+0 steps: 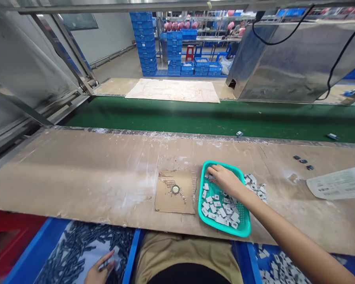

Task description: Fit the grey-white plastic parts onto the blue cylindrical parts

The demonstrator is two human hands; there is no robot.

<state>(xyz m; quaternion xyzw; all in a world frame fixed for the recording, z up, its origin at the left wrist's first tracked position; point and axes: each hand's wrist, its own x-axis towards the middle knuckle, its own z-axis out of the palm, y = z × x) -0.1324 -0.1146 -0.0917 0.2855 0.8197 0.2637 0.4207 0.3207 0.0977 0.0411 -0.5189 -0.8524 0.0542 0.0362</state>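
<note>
My right hand (223, 178) reaches into a teal plastic basket (245, 215). Its fingers are curled down among small light-grey rectangular pieces (221, 212) near the basket's far left corner; what they pinch, if anything, is hidden. Low on the left, my left hand (99, 271) is over a blue bin (133, 252) of small dark, elongated pieces (69, 246). Thumb and fingers there are closed around what looks like one small dark piece. Between the hands, on the worktop, lies a cardboard square (167, 203) with a small round dark-rimmed disc (175, 189) on it.
More light-grey pieces (256, 187) lie right of the basket, and others fill a blue bin (256, 262) at lower right. Several dark pieces (303, 161) and a translucent plastic sheet (339, 183) are farther right. A green conveyor belt (165, 114) runs behind the worktop (91, 169).
</note>
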